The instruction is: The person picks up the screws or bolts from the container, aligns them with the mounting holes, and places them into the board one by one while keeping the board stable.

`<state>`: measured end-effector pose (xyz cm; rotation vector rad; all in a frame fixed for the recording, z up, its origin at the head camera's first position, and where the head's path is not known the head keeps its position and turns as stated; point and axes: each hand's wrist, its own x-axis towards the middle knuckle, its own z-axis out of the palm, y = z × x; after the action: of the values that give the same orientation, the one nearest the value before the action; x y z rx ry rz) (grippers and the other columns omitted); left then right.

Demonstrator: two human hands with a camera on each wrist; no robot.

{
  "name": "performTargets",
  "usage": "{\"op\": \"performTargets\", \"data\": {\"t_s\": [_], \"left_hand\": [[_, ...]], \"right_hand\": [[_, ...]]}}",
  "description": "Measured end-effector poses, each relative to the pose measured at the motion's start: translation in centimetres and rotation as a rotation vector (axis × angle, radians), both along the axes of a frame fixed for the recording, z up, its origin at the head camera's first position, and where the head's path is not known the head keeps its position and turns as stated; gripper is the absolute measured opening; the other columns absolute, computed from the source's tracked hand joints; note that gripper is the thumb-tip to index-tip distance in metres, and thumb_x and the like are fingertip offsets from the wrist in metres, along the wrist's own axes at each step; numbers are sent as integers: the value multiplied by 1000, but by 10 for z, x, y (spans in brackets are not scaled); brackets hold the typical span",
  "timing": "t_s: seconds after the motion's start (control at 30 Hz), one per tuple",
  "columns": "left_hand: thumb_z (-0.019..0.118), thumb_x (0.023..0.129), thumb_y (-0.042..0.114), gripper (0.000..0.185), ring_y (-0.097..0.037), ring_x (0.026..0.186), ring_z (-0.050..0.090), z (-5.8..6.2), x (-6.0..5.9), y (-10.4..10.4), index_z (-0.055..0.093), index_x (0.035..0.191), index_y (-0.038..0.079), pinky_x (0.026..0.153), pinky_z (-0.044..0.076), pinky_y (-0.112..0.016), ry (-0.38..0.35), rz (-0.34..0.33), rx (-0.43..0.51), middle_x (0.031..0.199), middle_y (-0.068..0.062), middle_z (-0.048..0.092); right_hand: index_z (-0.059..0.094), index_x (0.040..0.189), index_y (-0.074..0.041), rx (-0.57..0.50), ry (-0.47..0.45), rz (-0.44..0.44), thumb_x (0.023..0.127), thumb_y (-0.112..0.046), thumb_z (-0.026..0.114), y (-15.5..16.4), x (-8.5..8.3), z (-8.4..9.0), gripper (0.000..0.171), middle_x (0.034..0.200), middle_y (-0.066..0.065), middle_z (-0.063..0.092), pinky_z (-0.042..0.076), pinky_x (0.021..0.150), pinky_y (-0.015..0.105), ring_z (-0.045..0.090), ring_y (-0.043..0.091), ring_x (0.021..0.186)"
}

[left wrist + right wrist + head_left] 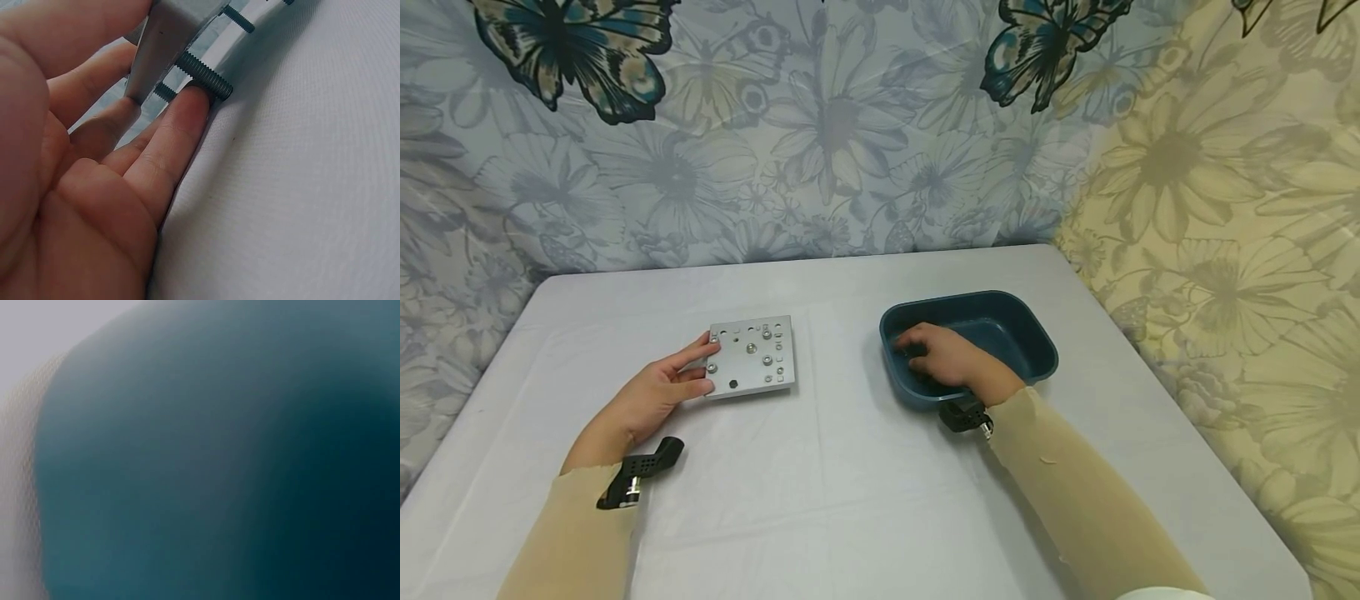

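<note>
A silver rectangular metal plate [751, 357] with several bolts and holes is at the left of the table. My left hand [662, 392] grips it by its left edge, with fingers on its top and side. Threaded bolt shanks [206, 76] stick out of the plate's underside in the left wrist view, and one fingertip [190, 103] touches the thickest. Inside a dark blue plastic bin [1018, 333] is my right hand [946, 357], its fingers bent down towards the bin's left side. Whether they hold anything is too small to tell.
A white cloth covers the table [850, 500]. Behind it hangs a flower and butterfly patterned curtain [835, 167], which continues along the right side. The bin's wall [137, 487] fills most of the blurred right wrist view.
</note>
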<state>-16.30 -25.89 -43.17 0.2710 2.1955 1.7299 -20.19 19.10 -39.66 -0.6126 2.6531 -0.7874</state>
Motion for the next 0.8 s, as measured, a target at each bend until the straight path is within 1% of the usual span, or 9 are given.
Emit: {"op": "performTargets", "data": {"t_s": [0.1,0.2,0.4,0.5,0.6,0.73,0.8], "left_hand": [[73,93,19,73,-29,132,38,0,0,0,37,155,6,92,44,-14,3,3,-6,166,2,6],[74,93,19,73,-30,133,38,0,0,0,37,155,6,92,44,-14,-1,4,-4,166,2,5],[74,92,20,74,-32,135,37,-1,-1,0,37,155,7,92,44,-14,-6,3,-3,166,2,5],[74,92,19,73,-29,133,39,-1,-1,0,37,155,6,92,45,-15,-6,3,1,166,2,5],[73,93,19,73,-23,130,43,-1,-1,0,37,154,6,92,45,-16,-4,2,1,166,2,5],[73,93,20,72,-21,128,44,-1,-1,0,38,154,6,92,45,-16,2,2,-8,166,3,6],[73,93,20,72,-21,128,44,-1,-1,0,38,154,6,92,45,-15,1,4,-10,166,3,6]], "right_hand": [[69,124,-4,33,40,21,94,-3,65,-1,-1,0,30,133,12,56,46,94,41,56,26,112],[71,122,-3,73,76,38,94,-4,66,-2,-1,0,28,131,12,57,43,100,44,53,29,120],[75,115,-7,174,150,40,95,-5,66,-4,-1,1,22,125,10,60,45,100,44,56,29,117],[76,113,-9,204,171,36,95,-6,67,-4,0,1,21,123,9,61,46,98,44,58,28,115],[76,111,-8,192,166,28,95,-6,66,-2,-1,1,20,121,9,63,46,99,44,58,29,114],[76,110,-7,118,118,-4,95,-5,63,0,-2,2,20,117,8,67,45,99,44,58,28,114],[75,113,-6,74,82,-32,96,-5,61,2,-2,3,22,113,7,69,47,94,42,60,25,107]]}}
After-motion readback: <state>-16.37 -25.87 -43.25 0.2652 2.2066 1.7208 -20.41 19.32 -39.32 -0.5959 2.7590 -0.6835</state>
